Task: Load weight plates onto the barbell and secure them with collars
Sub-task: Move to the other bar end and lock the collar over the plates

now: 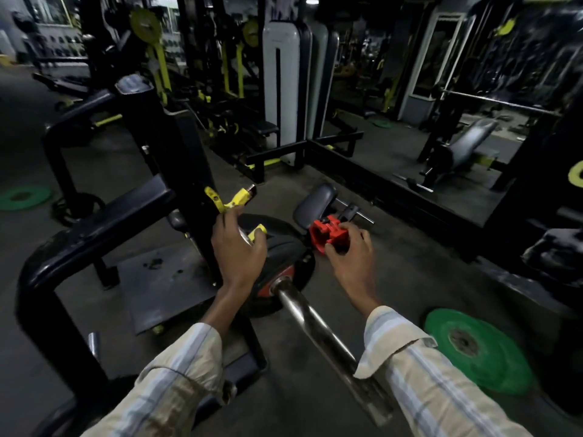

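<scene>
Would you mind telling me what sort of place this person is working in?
Almost certainly a gym: a barbell already carrying a weight plate, a green plate lying on the floor, and weight machines and a bench behind.

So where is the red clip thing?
The red collar is in the person's right hand, just right of the black plate on the barbell.
</scene>
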